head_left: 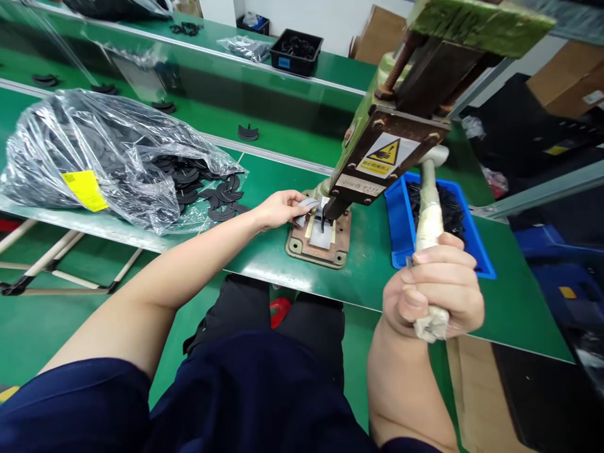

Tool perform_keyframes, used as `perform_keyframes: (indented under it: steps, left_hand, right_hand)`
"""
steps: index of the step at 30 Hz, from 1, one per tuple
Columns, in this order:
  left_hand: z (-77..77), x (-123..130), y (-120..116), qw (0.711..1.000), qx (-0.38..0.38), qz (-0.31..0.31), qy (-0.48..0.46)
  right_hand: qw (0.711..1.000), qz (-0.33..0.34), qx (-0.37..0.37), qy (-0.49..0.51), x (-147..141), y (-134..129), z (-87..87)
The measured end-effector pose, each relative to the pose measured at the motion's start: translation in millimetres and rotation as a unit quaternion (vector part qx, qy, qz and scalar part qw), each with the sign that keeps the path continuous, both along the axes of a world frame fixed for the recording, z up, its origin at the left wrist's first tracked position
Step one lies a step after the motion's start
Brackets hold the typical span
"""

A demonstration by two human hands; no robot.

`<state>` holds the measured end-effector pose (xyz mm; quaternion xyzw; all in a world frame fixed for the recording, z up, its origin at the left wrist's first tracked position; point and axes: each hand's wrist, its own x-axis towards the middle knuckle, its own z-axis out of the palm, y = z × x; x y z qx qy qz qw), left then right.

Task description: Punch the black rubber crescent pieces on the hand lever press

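My left hand [283,209] pinches a curved grey part [306,204] at the left side of the press base [317,253]. Fingers of my right hand [436,286] are wrapped round the wrapped lever handle [429,207] of the hand press [377,154]. The press tool reaches down over a small metal plate [321,234] on the base. Left of my left hand, loose black curved parts [224,200] spill from a clear plastic bag [89,154] with a yellow label.
Right of the press a blue bin [476,242] holds black parts. Beyond a metal rail, several black parts lie on a green surface [207,113], with one part [248,132] nearest the press. A black crate [296,53] stands at the back. The table's front edge runs below the press base.
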<state>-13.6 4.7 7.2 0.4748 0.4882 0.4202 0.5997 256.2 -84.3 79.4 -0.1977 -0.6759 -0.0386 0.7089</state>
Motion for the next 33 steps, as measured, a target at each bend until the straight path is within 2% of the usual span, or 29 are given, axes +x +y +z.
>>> perform_keyframes:
  steps: [5,11,28,33]
  left_hand:
    - [-3.0,10,4,0.999,0.008,-0.019,0.026]
    - [-4.0,9,10,0.997,0.037,-0.024,0.064]
    - [-10.3,5,17,0.998,-0.001,-0.056,0.029]
    - [-9.6,4,17,0.998,-0.012,-0.062,0.014]
  right_hand:
    - [1.0,-0.014,-0.007,-0.011,0,-2,1.2]
    - [1.0,-0.019,-0.006,-0.013,-1,0,1.3]
    - [0.999,0.009,0.031,-0.002,-2,2,1.2]
    - [1.0,-0.013,0.012,0.0,-2,2,0.7]
